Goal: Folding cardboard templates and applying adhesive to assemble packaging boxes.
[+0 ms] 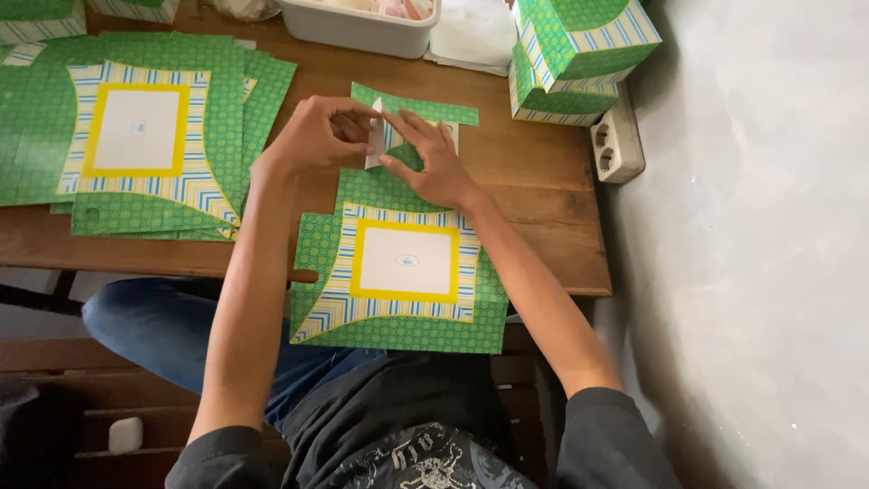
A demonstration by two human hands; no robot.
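1. A flat green cardboard box blank (398,272) lies on the near edge of the wooden table (543,181), its near part overhanging the person's lap. It shows a white square panel framed in yellow, ringed by blue-and-white stripes, with a small blue oval mark at the centre.
2. The far end of the blank is being folded: a small white flap (375,136) stands upright between both hands.
3. The left hand (317,134) has its fingers curled narrow, pinching the white flap from the left side.
4. The right hand (430,158) rests on the green panel; its forefinger and thumb are closed on the flap's right edge, the other fingers loosely spread.
5. To the left lies a stack of unfolded blanks (136,136) of the same pattern, fanned out flat.
6. At the far right corner stand two finished green boxes (575,59), one stacked on the other, with striped edges.
7. Just beside them, against the grey wall (769,226), sits a white power strip (615,140).
8. A white plastic tub (358,27) stands at the table's far edge.
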